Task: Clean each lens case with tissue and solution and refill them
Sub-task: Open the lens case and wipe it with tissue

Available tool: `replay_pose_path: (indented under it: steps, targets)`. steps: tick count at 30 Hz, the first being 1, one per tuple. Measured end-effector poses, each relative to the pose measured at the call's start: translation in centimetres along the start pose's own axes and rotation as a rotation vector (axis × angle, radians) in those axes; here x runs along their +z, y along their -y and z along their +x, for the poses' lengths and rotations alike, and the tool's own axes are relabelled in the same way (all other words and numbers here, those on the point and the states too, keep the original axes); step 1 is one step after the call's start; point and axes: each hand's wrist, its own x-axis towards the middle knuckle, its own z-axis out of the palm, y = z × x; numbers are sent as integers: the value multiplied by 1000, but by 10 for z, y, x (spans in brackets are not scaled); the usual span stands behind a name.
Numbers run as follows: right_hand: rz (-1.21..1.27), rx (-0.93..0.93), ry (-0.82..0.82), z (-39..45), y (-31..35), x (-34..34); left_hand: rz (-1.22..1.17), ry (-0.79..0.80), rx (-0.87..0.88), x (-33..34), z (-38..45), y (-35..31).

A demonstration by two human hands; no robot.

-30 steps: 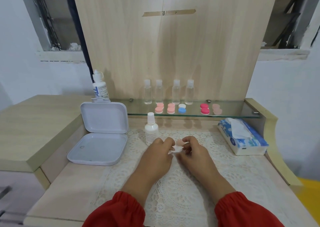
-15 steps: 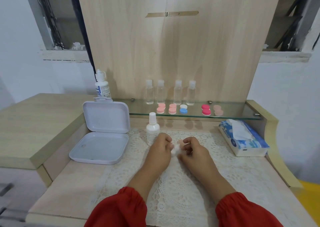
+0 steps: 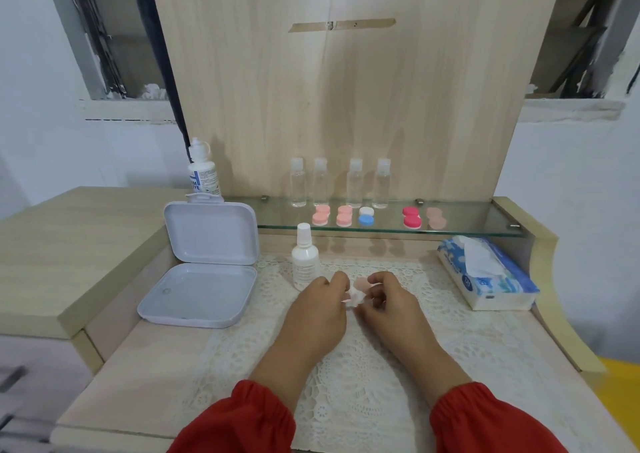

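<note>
Worktop of pale wood fills the lower frame, its near edge cut off at six o'clock behind two red sleeves, and a white lace mat covers its middle. At nine o'clock from the hands lies an open white hinged box, its lid standing upright; at three o'clock sits a blue tissue pack with one sheet poking up. A glass shelf runs across at twelve o'clock, carrying four clear bottles in a row and, in front of them, five lens cases: two light pink, one white and blue, one deep pink, and a pale one that is hard to make out. A white labelled bottle stands at the shelf's left end, its base hidden behind the box lid. A small white solution bottle stands on the mat just beyond the left hand. That hand pinches a crumpled tissue, fingers curled. The right hand, fingers also curled, holds a pale pink lens case at the centre of the mat, mostly hidden by fingers and tissue, so whether it is open cannot be told.
</note>
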Motion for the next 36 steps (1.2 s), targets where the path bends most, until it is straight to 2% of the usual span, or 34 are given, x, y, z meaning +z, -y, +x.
replay_pose_path:
  steps: [4, 7, 9, 11, 13, 15, 17, 19, 25, 31, 33, 36]
  targets:
    - [-6, 2, 4, 0, -1, 0, 99, 9, 6, 1, 0, -9]
    - [-14, 1, 8, 0, -2, 0, 36, 21, -13, 3, 6, -6]
    - [-11, 1, 10, 0, -2, 0, -112, 42, -85, 4, 10, -4]
    - [-9, 2, 15, 0, -2, 0, -370, 45, -233, 3, 12, -3]
    - [-7, 8, 22, 1, -3, 0, -627, -24, -357, 0, 12, -4]
    - [11, 18, 29, 2, -3, -1, -700, -149, -355, -3, 12, -3]
    - [29, 21, 37, 3, -3, -2, -718, -152, -287, -4, 9, -5]
    - [47, 22, 45, 2, -3, -4, -691, -45, -214, -3, 6, -7]
    - [69, 41, 77, 4, -7, -9, -423, 89, -63, 2, 7, -6]
    - [59, 36, 82, 7, -10, -8, -63, 101, 91, 3, 15, -12]
    - [68, 40, 82, 7, -10, -7, -106, 123, 68, 5, 19, -14]
    - [88, 41, 88, 7, -10, -7, -464, 161, -117, 8, 22, -14]
